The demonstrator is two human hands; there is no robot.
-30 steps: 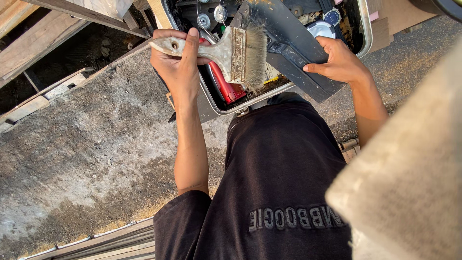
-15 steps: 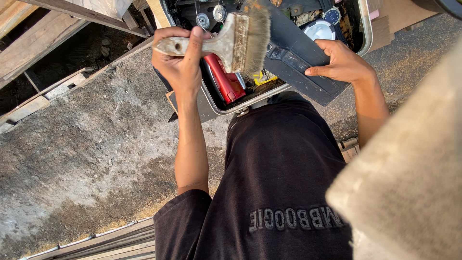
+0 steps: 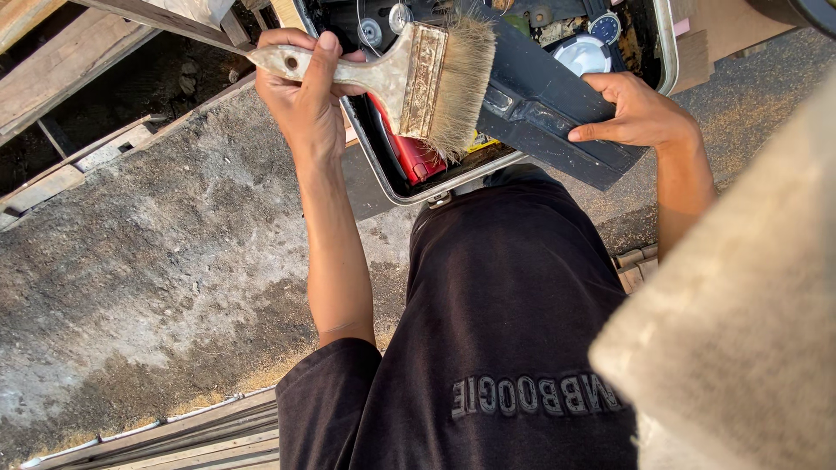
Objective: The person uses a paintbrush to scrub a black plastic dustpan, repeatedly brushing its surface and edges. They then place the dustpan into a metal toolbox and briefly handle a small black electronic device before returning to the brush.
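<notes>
Left hand [image 3: 306, 91] fist-wrapped round handle of wide worn pale-handled paintbrush [image 3: 409, 77]; long axis near horizontal, bristles point right, hanging over open metal-rimmed toolbox [image 3: 402, 184]. Right hand [image 3: 634, 111] clamps dark flat plastic panel [image 3: 544, 117], fingers on top, thumb along its near edge. Red can [image 3: 416, 155] under bristles

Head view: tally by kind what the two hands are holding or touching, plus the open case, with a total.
Paintbrush, gripped in the left hand: 1
Dark flat panel, under the right hand: 1
Open metal-rimmed case: 1
Total: 3
</notes>
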